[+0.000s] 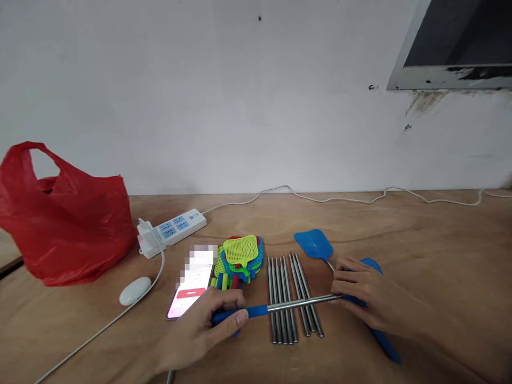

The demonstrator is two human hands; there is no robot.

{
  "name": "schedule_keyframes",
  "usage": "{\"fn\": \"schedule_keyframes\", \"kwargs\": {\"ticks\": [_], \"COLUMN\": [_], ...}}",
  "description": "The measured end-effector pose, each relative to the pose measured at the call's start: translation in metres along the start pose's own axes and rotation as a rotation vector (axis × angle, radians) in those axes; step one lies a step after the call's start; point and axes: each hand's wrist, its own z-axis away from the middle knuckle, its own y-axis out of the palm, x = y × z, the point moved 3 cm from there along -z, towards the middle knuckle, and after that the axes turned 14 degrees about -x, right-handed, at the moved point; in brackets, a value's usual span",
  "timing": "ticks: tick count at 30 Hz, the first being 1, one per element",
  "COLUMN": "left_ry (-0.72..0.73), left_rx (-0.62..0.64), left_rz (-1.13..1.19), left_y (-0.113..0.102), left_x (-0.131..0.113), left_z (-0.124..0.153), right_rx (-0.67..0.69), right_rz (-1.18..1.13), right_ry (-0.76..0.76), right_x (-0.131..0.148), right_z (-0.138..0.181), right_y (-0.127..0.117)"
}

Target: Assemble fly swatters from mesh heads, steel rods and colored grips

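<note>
My left hand [212,320] is closed around the blue handle of a fly swatter [292,305], whose metal rod runs level to the right. My right hand [368,293] grips the rod's far end, where a blue plastic part shows. Under and behind that hand lies another swatter with a blue mesh head [314,244] and a blue handle [386,345]; the hand hides its middle. Loose metal rods [282,282] lie in two groups beneath the held one. Colored swatter heads [241,250] are piled behind my left hand, beside several colored handles [225,281].
To the left stand a red plastic bag [72,229], a white power strip [180,226] with a charger plugged in, and a white oval object [135,291]. A lit phone [192,293] lies near my left hand. A thin white cable [332,200] runs along the wall.
</note>
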Motion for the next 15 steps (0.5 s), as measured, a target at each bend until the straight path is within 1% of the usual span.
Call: {"fn": "schedule_keyframes", "kwargs": {"ticks": [2,4,7,10,13,15], "left_ry": [-0.083,-0.164,-0.246,-0.285,-0.28,-0.284], "left_rx": [0.007,0.041,0.081,0.098,0.161,0.167], "left_rz": [0.177,0.314,0.401,0.481,0.585,0.618], "left_y": [-0.001,-0.001,-0.003,-0.004,-0.003,-0.002], "left_x": [0.003,0.006,0.007,0.005,0.002,0.003], "left_z": [-0.001,-0.001,-0.002,-0.005,-0.008,-0.009], "right_rx": [-0.031,-0.061,-0.098,-0.115,-0.128,-0.13], "right_rz": [0.012,0.021,0.028,0.019,0.024,0.038], "right_ry": [-0.032,-0.068,-0.11,-0.119,-0.12,-0.131], "right_x": [-0.001,-0.002,-0.001,0.002,0.006,0.009], "right_z": [0.0,0.0,0.0,0.0,-0.002,-0.003], "right_y": [0.001,0.001,0.0,-0.001,-0.003,-0.004]}}
